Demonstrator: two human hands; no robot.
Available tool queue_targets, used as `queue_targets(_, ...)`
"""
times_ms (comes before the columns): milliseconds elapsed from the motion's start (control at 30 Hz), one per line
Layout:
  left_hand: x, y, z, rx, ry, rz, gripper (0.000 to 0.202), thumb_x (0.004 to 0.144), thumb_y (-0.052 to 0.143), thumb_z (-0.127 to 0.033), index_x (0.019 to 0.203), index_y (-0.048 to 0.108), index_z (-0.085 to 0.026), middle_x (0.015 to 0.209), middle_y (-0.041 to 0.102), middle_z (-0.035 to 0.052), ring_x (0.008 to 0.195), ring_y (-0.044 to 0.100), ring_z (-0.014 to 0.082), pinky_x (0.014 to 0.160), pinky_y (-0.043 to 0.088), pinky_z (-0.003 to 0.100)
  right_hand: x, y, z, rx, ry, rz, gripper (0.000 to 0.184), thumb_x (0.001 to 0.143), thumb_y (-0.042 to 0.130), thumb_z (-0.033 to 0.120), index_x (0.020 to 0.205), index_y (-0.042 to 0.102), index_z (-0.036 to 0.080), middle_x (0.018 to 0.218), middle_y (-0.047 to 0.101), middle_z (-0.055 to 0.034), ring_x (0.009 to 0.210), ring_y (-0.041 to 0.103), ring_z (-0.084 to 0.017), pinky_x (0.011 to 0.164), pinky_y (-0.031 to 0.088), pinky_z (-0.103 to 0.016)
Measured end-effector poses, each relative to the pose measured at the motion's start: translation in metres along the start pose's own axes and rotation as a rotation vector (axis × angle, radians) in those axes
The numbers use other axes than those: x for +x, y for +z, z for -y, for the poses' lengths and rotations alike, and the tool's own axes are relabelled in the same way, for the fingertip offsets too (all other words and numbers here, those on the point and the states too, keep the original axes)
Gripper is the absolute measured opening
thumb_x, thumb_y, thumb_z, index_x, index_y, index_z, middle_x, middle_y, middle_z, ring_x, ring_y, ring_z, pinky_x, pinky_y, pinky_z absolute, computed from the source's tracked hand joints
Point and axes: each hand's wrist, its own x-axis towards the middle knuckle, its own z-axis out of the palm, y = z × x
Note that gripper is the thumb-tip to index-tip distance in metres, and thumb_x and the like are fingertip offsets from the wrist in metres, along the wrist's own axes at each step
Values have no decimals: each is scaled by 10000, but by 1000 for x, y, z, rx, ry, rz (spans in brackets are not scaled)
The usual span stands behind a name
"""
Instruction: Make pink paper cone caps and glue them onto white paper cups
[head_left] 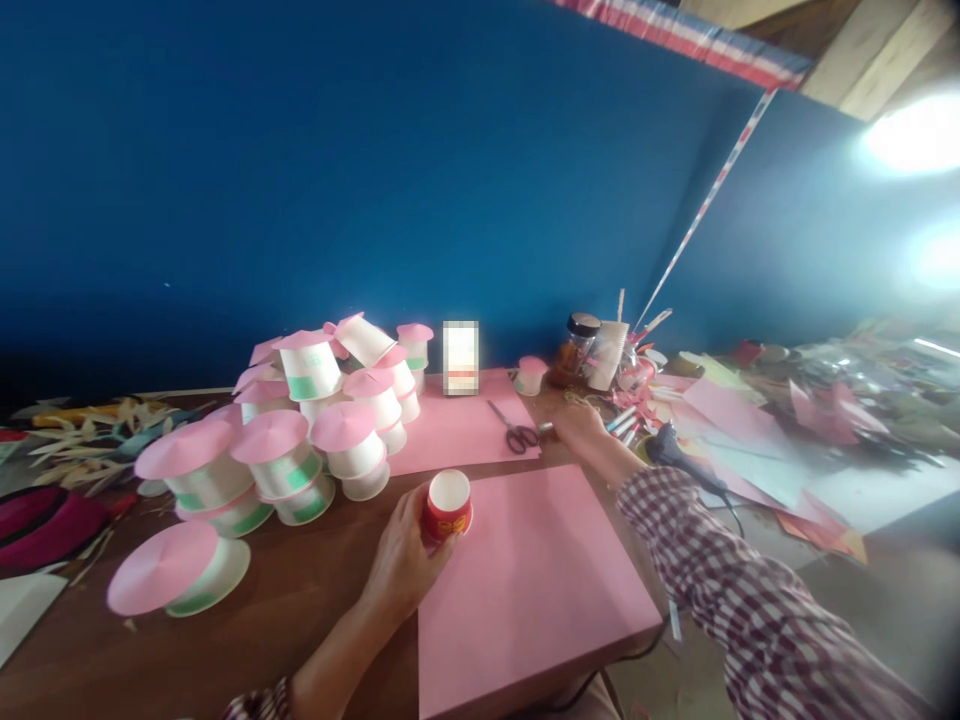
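Smooth, matt paper is seen in the pink sheet, checked cloth in the right sleeve; the red cup is smoothly finished.

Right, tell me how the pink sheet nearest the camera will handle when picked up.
The pink sheet looks thin, so it will probably be light and bend when lifted. Lying flat with its middle bare, it may slide if pushed. Its far-left corner might drag, as the left hand and red cup appear over it.
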Motion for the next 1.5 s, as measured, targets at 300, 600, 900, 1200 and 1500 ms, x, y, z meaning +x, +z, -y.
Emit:
queue_targets(300, -1, 1, -2, -45, 6, -47, 618, 740, 642, -341, 1287, 394, -197, 1244, 535, 133, 1143, 532, 290, 926, 466, 446, -23, -34, 14, 114, -6, -156, 183, 917, 419, 261, 984, 567, 178, 959, 660, -87, 881, 619, -205, 730, 431, -275)
queue_targets(600, -5, -7, -8, -3, 20, -150, 713, 750, 653, -411, 1345, 333, -184, 1282, 494, 150, 1161, 509, 288, 934, 463, 446, -86, -16, 69, 1910, 178, 45, 252, 766, 654, 406, 874, 550, 203, 712, 549, 36, 612, 545, -97, 641, 475, -243)
queue_targets(900, -28, -29, -77, -281, -40, 144, 234, 878, 513, -313, 1075, 583, -208, 983, 642, 57, 871, 604, 169, 763, 488, 268, -141, -18, 106, 2210, 224, 162, 184, 812, 661, 359, 828, 585, 192, 750, 559, 17, 670, 512, -90, 646, 436, -221)
queue_targets(1200, -33, -20, -103, -415, -266, 480, 371, 910, 393, -468, 841, 575, -152, 645, 460, -19, 623, 423, 117, 563, 340, 220, -167, -25, 117, 1995, 201, 53, 199, 867, 588, 382, 965, 599, 210, 800, 564, 5, 685, 497, -97, 658, 427, -235)
queue_targets(1500, -51, -29, -92, -169, -207, 639, 321, 944, 269, -416, 771, 433, -201, 641, 496, -14, 575, 431, 127, 541, 298, 233, -197, -21, 138, 2232, 356, 50, 234, 903, 508, 425, 844, 606, 222, 818, 514, -6, 775, 470, -133, 692, 432, -253)
